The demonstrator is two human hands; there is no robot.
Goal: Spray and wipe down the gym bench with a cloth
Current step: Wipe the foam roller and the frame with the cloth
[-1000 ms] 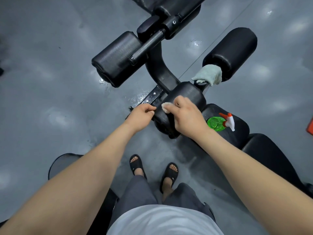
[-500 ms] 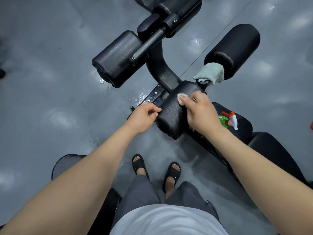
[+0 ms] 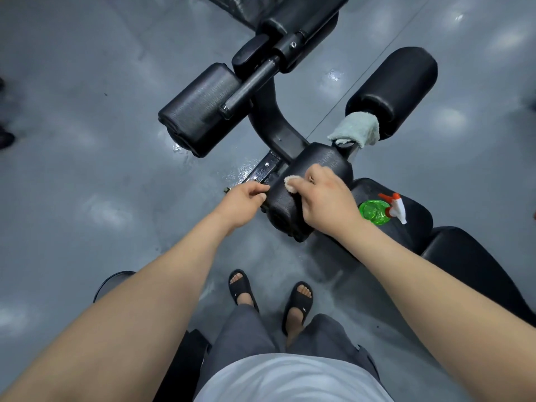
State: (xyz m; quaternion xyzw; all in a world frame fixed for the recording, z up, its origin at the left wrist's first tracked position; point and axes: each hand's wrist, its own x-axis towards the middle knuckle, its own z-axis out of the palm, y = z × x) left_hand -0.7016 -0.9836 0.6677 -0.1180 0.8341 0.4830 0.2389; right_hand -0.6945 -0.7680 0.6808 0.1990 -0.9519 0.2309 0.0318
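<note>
A green spray bottle [image 3: 374, 211] lies on its side on the bench [image 3: 417, 236] seat, just right of the near roller pad [image 3: 316, 166]; its fill cannot be told. The right grip [image 3: 324, 198], fingers curled, clamps a small pale cloth [image 3: 291, 181] against the pad's top. The left grip [image 3: 242, 203] closes on the pad's left end. A second cloth [image 3: 355, 130] drapes just beyond the pad.

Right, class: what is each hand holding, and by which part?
The right hand pinches a small pale cloth wad, mostly bunched under the hand, against the black foam roller pad. The left hand grips that pad's left end.
</note>
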